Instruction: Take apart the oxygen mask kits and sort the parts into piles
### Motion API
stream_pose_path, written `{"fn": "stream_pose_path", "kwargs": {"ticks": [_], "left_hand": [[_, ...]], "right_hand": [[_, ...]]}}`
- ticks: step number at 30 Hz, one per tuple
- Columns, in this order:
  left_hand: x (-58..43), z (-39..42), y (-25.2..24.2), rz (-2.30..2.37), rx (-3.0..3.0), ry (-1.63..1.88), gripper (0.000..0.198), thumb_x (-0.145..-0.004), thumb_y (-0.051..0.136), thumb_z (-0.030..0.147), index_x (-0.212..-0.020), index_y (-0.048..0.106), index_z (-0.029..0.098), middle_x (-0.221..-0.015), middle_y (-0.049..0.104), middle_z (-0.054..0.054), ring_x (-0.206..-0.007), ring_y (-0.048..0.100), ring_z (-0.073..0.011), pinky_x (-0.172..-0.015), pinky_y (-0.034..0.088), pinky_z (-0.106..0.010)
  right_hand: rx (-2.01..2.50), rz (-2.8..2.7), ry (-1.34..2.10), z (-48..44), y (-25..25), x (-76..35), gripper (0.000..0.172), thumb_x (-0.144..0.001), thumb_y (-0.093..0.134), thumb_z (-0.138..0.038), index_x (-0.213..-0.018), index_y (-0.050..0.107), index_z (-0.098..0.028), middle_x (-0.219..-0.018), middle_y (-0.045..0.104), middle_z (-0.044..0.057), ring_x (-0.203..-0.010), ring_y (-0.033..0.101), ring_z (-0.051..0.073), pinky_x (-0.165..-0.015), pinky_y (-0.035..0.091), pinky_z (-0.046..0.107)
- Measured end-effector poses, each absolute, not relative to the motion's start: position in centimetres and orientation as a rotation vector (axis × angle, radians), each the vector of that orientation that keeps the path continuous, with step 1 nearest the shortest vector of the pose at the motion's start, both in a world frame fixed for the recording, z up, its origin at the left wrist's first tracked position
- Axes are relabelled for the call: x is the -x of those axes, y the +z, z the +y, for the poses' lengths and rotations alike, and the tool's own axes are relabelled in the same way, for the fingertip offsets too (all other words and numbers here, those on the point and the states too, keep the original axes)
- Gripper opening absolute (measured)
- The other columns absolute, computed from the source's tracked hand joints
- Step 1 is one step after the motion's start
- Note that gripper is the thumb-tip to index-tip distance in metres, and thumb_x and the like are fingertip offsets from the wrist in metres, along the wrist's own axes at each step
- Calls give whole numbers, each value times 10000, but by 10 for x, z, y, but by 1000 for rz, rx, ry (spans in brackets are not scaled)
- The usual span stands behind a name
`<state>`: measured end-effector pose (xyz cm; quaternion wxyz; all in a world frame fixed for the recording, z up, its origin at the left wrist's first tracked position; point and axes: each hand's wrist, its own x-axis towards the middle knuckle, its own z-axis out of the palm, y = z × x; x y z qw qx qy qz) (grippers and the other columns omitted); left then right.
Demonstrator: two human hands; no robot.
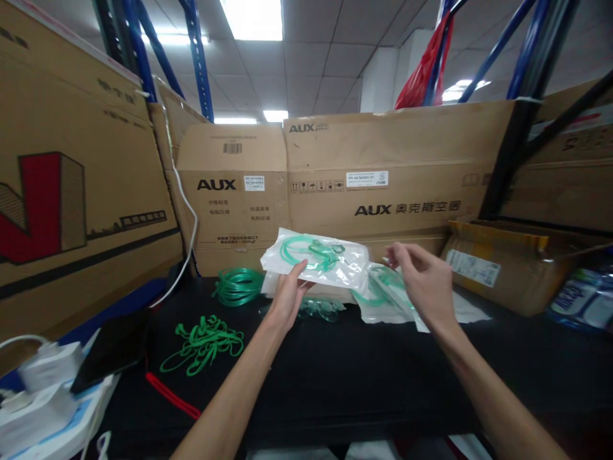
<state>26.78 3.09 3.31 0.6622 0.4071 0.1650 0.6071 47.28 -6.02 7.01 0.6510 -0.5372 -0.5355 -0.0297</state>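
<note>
My left hand (287,295) grips a clear plastic packet (347,265) by its lower edge, thumb on top. Coiled green tubing (293,249) shows through the film. To the right of the packet, my right hand (426,281) is raised with its fingertips pinched together; whatever is between them is too small to make out. Below and behind that hand, more packets with green tubing (383,310) lie on the black surface. Partly behind my left hand is a group of clear plastic pieces (325,310). A coil of green tube (238,286) rests to the left.
Loose green cord (205,345) lies at the left, near a red strap (171,395) and a dark flat device (115,348). White plugs (50,364) sit on a power strip. Cardboard (325,153) walls the back; an open box (507,262) and a bottle (584,287) stand right.
</note>
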Motion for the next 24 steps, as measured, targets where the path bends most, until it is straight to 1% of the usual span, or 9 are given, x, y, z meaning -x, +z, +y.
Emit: {"fn": "stream_pose_path", "kwargs": {"ticks": [2, 5, 9, 11, 14, 16, 19, 21, 24], "left_hand": [[-265, 33, 33, 376, -937, 1377, 467, -788, 758, 230, -1238, 635, 200, -1236, 696, -76, -1132, 643, -233, -915, 546, -334], [-265, 35, 33, 373, -981, 1348, 484, -798, 752, 246, -1262, 621, 201, -1229, 702, -73, -1130, 649, -238, -915, 551, -343], [-268, 37, 32, 367, -1054, 1264, 509, -784, 777, 257, -1266, 623, 195, -1224, 706, -87, -1094, 667, -250, -911, 551, -361], [-269, 39, 31, 379, -1087, 1218, 493, -777, 793, 274, -1237, 642, 180, -1199, 714, -96, -1030, 684, -237, -855, 560, -329], [-269, 43, 30, 426, -1130, 1150, 490, -744, 833, 289, -1185, 667, 159, -1120, 733, -101, -851, 696, -193, -688, 550, -256], [-268, 46, 31, 465, -1146, 1119, 496, -728, 853, 289, -1172, 671, 164, -1089, 737, -95, -784, 684, -169, -628, 531, -229], [-265, 52, 33, 524, -1137, 1118, 409, -802, 796, 369, -1128, 684, 149, -1067, 734, -106, -774, 673, -155, -640, 542, -231], [-263, 58, 35, 576, -1110, 1139, 361, -881, 705, 417, -1077, 691, 114, -1034, 731, -129, -748, 667, -149, -641, 557, -238], [-256, 69, 36, 672, -1052, 1226, 300, -972, 581, 375, -1048, 668, 99, -1008, 721, -129, -700, 655, -121, -634, 571, -218]], "right_hand": [[1278, -1175, 161, -56, 69, -488, 303, -848, 658, -449, -781, 736, -164, -687, 683, 39, -637, 604, 190, -635, 471, 316], [1294, -1254, 412, -44, 60, -496, 235, -752, 742, -397, -763, 759, -163, -571, 626, 0, -547, 539, 155, -552, 411, 282], [1238, -1232, 680, -26, 47, -487, 186, -705, 799, -366, -752, 748, -193, -662, 677, 17, -612, 577, 173, -559, 444, 284], [1172, -1210, 804, -19, 43, -481, 193, -744, 791, -380, -776, 727, -201, -729, 692, 21, -632, 587, 167, -572, 472, 286], [1077, -1148, 933, -11, 38, -474, 219, -887, 679, -403, -881, 677, -184, -806, 682, 14, -650, 600, 140, -607, 514, 285], [1032, -1098, 982, -6, 37, -472, 211, -933, 631, -380, -919, 649, -170, -835, 671, 14, -674, 615, 133, -634, 533, 291], [985, -1049, 1031, 1, 36, -472, 164, -862, 704, -330, -823, 639, -185, -734, 641, 8, -628, 587, 138, -595, 526, 283], [962, -1036, 1046, 3, 36, -473, 190, -786, 767, -313, -746, 623, -196, -665, 614, 3, -594, 559, 142, -550, 508, 273], [934, -1028, 1043, 3, 36, -479, 238, -715, 816, -314, -715, 612, -191, -647, 594, -8, -591, 543, 131, -532, 494, 250]]}}
